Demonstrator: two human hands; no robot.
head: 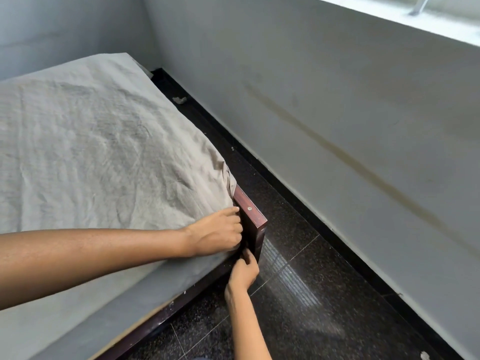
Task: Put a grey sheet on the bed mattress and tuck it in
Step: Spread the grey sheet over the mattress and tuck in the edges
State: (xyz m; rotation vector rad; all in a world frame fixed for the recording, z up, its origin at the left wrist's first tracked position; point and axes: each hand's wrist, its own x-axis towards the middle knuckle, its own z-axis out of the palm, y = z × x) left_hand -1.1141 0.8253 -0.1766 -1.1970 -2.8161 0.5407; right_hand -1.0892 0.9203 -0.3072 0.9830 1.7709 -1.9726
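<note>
The grey sheet (98, 141) lies wrinkled over the mattress and hangs down its near side (109, 297). At the foot corner, my left hand (220, 235) rests on the sheet with its fingers curled, gripping the cloth against the dark wooden footboard (250, 211). Just below it, my right hand (244, 272) reaches up from the floor side. Its thumb and fingers pinch the sheet's edge at the gap between mattress and frame, where the fingertips are partly hidden in shadow.
The dark bed frame rail (161, 318) runs under the mattress. A narrow strip of black speckled floor (298, 289) separates the bed from the grey wall (337, 126) on the right. A small scrap (179, 100) lies on the floor far along it.
</note>
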